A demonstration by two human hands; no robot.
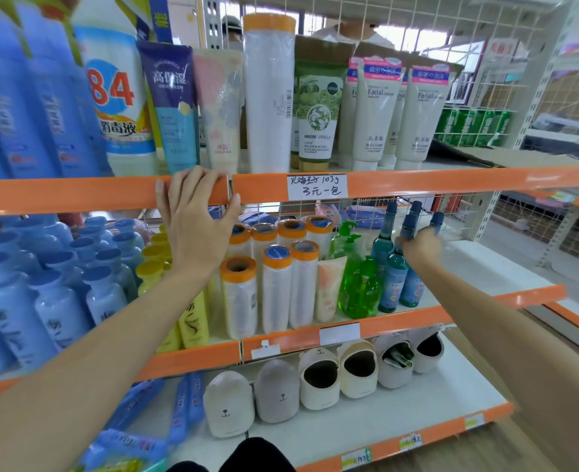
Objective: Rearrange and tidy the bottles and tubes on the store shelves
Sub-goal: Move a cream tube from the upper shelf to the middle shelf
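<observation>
1. Here, the neck of a blue-capped teal bottle (404,240) is gripped by the right hand (417,248) on the middle shelf (417,316), among like bottles beside green pump bottles (358,287).
2. The top shelf's orange rail (77,194) is touched by the left hand (196,226), fingers spread.
3. The bottle is seen upright, its label blurred.

shelving: orange-edged shelves (417,180) | backing: wire grid (485,25) | floor (485,447): wood, seemingly
</observation>
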